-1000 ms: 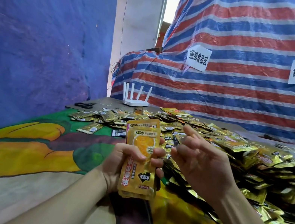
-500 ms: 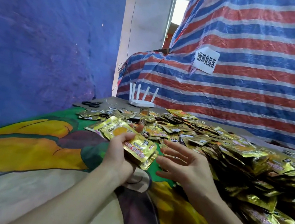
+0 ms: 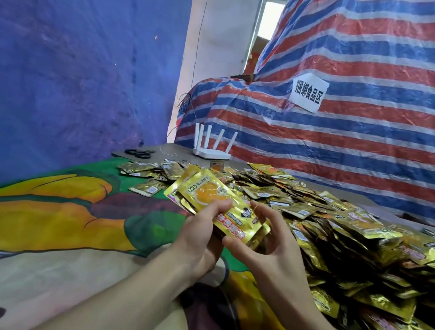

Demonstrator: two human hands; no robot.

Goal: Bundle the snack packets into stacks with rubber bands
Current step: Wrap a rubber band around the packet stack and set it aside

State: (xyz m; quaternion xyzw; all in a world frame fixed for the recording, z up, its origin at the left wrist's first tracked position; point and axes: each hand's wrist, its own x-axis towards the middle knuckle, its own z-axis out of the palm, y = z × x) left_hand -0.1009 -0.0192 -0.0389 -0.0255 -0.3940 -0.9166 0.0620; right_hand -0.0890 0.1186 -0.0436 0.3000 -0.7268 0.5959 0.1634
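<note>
From my remote seat I see the left hand (image 3: 198,244) holding a thin stack of packets (image 3: 213,197) above the table, in front of the person. The thumb presses flat on the top packet and the other fingers are hidden below the stack. The packets are flat rectangular pouches of shiny, crinkled gold foil, and the top one has a round orange picture. The stack is tilted, with its far end pointing up and to the left.

The right hand (image 3: 273,254) is curled around the near end of the stack: the thumb touches the lower edge and the bent fingers come over the far side.

Just beside this hand, to the right, lies a big loose pile of packets (image 3: 364,249) of the same foil, overlapping without order. Under everything is a soft printed cloth (image 3: 57,212) in yellow, green and cream.

Far behind stand a white plastic router (image 3: 211,153) with thin straight antennas and black scissors (image 3: 139,153), before a wrinkled striped tarpaulin (image 3: 372,151).
</note>
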